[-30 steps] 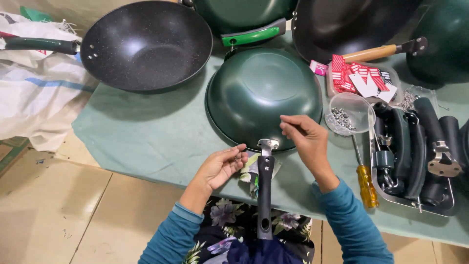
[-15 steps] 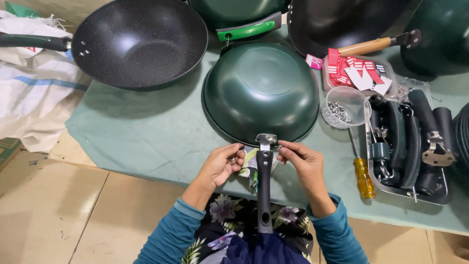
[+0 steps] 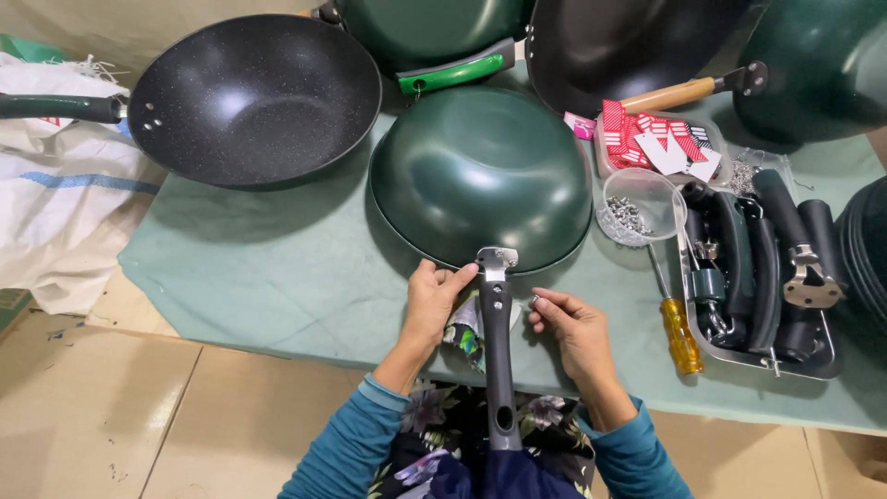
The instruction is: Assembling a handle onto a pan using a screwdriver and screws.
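A dark green wok (image 3: 480, 176) lies upside down on the green tablecloth (image 3: 268, 277). A long black handle (image 3: 499, 360) runs from its near rim toward me, and a silver bracket (image 3: 496, 260) at the handle's top meets the rim. My left hand (image 3: 432, 303) grips the handle just below the bracket, thumb against its side. Just right of the handle, my right hand (image 3: 575, 331) pinches a small silver screw (image 3: 534, 299) at its fingertips. A patterned cloth (image 3: 465, 334) lies under the handle by my left hand.
A clear bowl of screws (image 3: 637, 208), a yellow-handled screwdriver (image 3: 679, 333) and a metal tray of black handles (image 3: 767, 268) sit to the right. A box of red-and-white labels (image 3: 656, 143) is behind them. A black wok (image 3: 249, 102) and more pans line the back; a white sack (image 3: 46, 203) lies left.
My right hand came from the wok's rim to the bracket, then drew back to the right of the handle. My left hand slid up to the handle's top.
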